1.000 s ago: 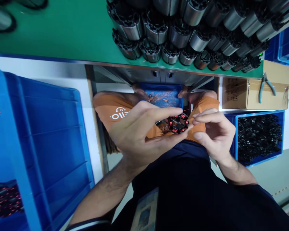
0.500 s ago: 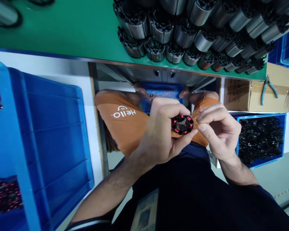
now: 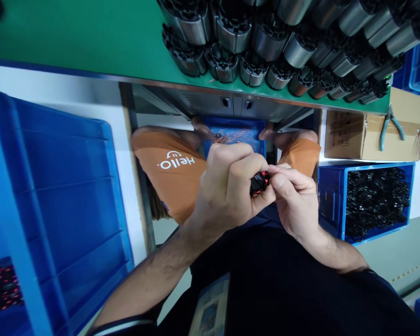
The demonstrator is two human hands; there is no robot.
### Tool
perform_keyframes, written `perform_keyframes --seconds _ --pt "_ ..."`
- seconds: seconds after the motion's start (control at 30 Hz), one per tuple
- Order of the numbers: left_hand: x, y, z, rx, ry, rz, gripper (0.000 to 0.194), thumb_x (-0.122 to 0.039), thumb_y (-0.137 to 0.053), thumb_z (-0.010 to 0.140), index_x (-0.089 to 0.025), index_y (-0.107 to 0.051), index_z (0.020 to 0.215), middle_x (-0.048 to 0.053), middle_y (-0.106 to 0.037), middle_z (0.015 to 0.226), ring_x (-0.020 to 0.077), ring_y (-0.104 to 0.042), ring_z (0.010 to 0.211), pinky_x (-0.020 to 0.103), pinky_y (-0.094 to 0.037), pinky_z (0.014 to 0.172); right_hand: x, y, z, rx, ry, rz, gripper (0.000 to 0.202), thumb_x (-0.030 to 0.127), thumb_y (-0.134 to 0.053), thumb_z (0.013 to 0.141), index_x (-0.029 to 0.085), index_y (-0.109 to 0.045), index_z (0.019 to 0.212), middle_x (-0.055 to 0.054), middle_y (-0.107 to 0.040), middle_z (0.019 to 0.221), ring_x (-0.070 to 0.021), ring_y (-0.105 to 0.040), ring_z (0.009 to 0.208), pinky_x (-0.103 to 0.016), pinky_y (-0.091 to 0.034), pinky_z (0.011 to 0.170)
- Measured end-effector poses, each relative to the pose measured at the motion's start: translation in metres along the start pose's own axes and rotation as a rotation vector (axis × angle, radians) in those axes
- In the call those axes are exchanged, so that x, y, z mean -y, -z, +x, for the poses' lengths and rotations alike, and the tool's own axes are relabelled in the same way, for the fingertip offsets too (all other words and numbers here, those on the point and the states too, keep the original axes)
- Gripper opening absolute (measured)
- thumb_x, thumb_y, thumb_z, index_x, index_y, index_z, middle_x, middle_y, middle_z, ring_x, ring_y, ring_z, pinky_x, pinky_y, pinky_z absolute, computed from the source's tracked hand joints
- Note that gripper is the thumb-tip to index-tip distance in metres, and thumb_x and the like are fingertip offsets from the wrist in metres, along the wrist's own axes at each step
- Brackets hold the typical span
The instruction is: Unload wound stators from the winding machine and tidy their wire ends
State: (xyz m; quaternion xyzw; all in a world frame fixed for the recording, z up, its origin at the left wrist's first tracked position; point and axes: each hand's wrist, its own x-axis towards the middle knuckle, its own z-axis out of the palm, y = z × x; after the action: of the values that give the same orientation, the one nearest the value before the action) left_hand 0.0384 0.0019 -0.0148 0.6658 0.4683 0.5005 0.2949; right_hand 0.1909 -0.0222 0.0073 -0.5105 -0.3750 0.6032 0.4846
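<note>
My left hand [image 3: 227, 191] is closed around a small round motor stator [image 3: 259, 183], black with red wire windings, held above my lap. Its face shows between my thumb and forefinger; the rest is hidden by my fingers. My right hand [image 3: 297, 200] is pinched shut at the stator's right edge, thumb against forefinger. Whatever lies between those fingertips is too small or covered to make out. Both hands meet at the stator.
Rows of metal motor housings [image 3: 254, 70] stand on the green bench [image 3: 91, 42]. Left is a large blue crate [image 3: 80, 196]; red-wound parts [image 3: 2, 287] lie farther left. At right, pliers [image 3: 385, 128] rest on a cardboard box [image 3: 346, 137], above a blue bin [image 3: 331, 200] of black parts.
My right hand has moved left, and its pinched fingertips now meet the stator's edge. The stator has turned and is more covered by my fingers. My left hand still holds it.
</note>
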Motion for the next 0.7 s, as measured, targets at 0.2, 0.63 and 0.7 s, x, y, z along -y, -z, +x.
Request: perform_keyframes --seconds 0.2,0.63,0.7 --pt "0.004 0.001 0.000 0.046 -0.094 0.110 0.028 -0.044 -0.081 0.085 -0.024 -0.066 0.098 0.008 -0.066 0.101 0.0247 -0.063 0.098 0.041 -0.054 0.091 0.000 0.001 0.001 0.012 0.030 0.005 0.014 0.029 -0.078 0.090 0.038 -0.082 0.100 0.002 -0.076 0.100 -0.0121 -0.069 0.094 -0.031 -0.059 0.092" --pt "-0.017 0.019 0.005 0.458 0.300 -0.344 0.022 -0.041 -0.050 0.103 -0.022 -0.062 0.103 0.004 -0.068 0.092 0.0143 -0.064 0.073 0.027 -0.055 0.065 0.064 0.035 0.026 0.471 0.464 -0.718 0.010 0.023 -0.081 0.085 0.025 -0.077 0.094 -0.007 -0.070 0.118 -0.0232 -0.068 0.114 -0.042 -0.058 0.100" --pt "-0.010 0.019 0.002 0.753 0.552 -0.678 0.049 -0.056 -0.027 0.108 -0.022 -0.062 0.102 0.003 -0.069 0.081 0.0116 -0.057 0.050 0.025 -0.047 0.048 0.078 0.043 0.027 0.622 0.513 -0.850 0.011 0.019 -0.078 0.087 0.023 -0.075 0.097 -0.009 -0.070 0.131 -0.0247 -0.068 0.122 -0.042 -0.058 0.103"
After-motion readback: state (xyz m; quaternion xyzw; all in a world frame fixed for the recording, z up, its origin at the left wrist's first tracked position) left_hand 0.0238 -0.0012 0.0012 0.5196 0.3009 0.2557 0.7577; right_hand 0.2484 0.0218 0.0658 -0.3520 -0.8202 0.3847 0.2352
